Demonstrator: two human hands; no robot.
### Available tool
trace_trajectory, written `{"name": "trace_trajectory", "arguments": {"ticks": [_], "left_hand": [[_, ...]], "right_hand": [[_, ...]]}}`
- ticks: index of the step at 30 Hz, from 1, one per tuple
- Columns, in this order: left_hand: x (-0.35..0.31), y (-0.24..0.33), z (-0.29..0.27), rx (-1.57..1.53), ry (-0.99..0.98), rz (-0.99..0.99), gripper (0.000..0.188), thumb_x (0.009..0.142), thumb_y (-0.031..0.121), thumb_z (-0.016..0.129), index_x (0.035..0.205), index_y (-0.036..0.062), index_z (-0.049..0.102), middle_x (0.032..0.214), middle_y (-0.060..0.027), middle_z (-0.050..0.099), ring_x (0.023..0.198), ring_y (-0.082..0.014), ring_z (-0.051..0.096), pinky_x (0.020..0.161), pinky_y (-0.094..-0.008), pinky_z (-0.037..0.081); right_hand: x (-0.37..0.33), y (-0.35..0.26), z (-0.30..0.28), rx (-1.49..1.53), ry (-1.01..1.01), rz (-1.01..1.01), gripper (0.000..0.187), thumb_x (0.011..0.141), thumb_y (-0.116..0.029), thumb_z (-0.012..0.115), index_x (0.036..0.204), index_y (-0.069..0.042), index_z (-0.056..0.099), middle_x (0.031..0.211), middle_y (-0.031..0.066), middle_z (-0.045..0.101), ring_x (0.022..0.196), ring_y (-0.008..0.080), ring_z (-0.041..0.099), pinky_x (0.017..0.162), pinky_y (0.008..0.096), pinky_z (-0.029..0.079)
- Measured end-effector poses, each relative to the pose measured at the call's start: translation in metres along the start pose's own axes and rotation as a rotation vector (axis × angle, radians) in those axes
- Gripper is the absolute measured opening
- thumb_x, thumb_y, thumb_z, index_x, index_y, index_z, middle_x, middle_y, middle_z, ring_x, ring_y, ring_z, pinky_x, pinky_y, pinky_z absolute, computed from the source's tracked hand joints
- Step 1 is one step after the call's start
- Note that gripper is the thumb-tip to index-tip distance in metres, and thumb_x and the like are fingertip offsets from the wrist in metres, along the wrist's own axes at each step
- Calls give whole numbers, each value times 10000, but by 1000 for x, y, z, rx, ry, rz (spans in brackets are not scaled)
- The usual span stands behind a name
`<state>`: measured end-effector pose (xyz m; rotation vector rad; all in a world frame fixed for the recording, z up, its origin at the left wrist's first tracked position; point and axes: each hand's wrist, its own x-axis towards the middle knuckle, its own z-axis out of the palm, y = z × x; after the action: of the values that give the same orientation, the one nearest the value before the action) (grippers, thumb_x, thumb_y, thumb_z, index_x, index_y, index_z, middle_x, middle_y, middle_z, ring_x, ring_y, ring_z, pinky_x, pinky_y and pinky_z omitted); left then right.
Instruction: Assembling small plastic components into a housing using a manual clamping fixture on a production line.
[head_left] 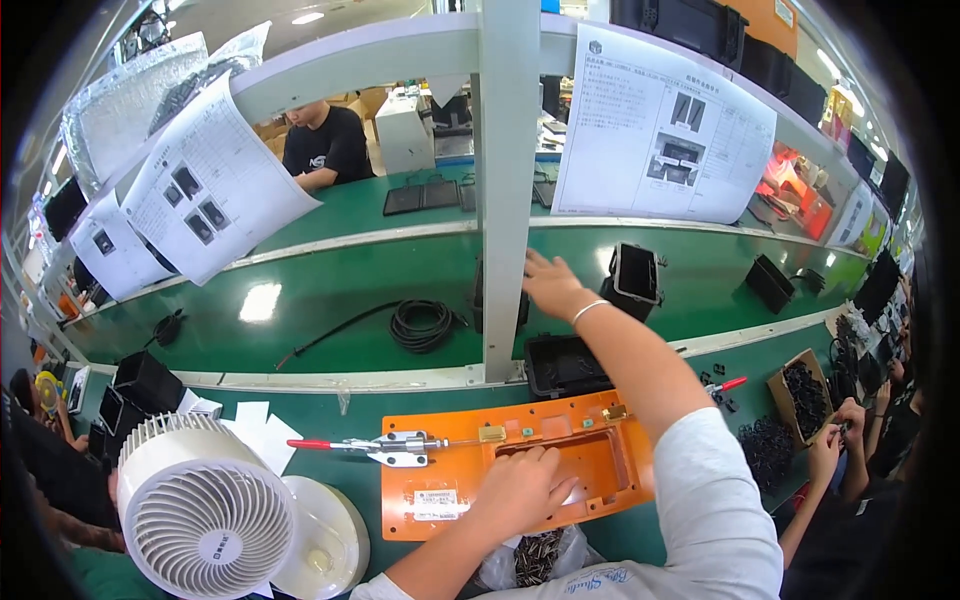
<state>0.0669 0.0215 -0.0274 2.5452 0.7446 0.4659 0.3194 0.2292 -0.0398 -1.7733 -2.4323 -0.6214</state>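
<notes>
My left hand (pixel 522 490) rests on the orange fixture plate (pixel 405 510), beside its rectangular recess. Its thumb stands apart from the fingers, and I see nothing held. My right hand (pixel 556 284) reaches far forward over the green surface, fingers stretched out and nothing in them. It is next to the white post, near a black box (pixel 523 306) partly hidden by that post. Right of this hand stands a black open-topped case (pixel 633 275). Below my right forearm lies another black case part (pixel 565 365). A red-handled toggle clamp (pixel 405 448) is mounted on the plate's left side.
A white fan (pixel 205 500) stands at left. A bag of screws (pixel 538 555) lies against my body. A coiled black cable (pixel 420 325) lies beyond the rail. A carton of small black parts (pixel 803 395) stands at right, near another person's hands (pixel 835 440). Printed sheets (pixel 660 125) hang above.
</notes>
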Motion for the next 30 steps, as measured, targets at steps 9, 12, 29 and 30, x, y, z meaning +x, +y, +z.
{"name": "trace_trajectory", "arguments": {"ticks": [9, 12, 29, 30], "left_hand": [[-2, 0, -7, 2, -52, 8, 398, 869, 368, 590, 963, -17, 554, 891, -172, 634, 840, -322, 644, 717, -418, 508], [-2, 6, -10, -126, -44, -65, 429, 834, 330, 644, 1075, -13, 548, 1054, -202, 615, 968, -354, 610, 832, -421, 489], [-52, 1, -9, -287, 531, 262, 838, 499, 225, 907, 1212, 100, 485, 1324, -246, 379, 1192, -415, 443, 990, -459, 382], [-56, 0, -7, -308, 518, 207, 838, 509, 230, 908, 1212, 87, 475, 1313, -241, 379, 1183, -407, 448, 983, -452, 389]], "right_hand": [[-10, 5, -37, 8, -119, 27, 193, 788, -196, 655, 972, -135, 649, 966, 78, 620, 1024, 272, 563, 958, 536, 355], [-56, 10, -77, 7, 83, 152, 205, 771, -214, 675, 917, -88, 607, 879, 112, 592, 877, 286, 596, 791, 426, 438], [-234, -149, -223, 437, 70, -128, 498, 684, -311, 715, 1091, -54, 585, 930, 63, 578, 836, 224, 600, 911, 428, 390], [-237, -146, -221, 452, 85, -85, 474, 678, -297, 730, 1062, -52, 599, 955, 67, 597, 888, 231, 613, 960, 456, 368]]}}
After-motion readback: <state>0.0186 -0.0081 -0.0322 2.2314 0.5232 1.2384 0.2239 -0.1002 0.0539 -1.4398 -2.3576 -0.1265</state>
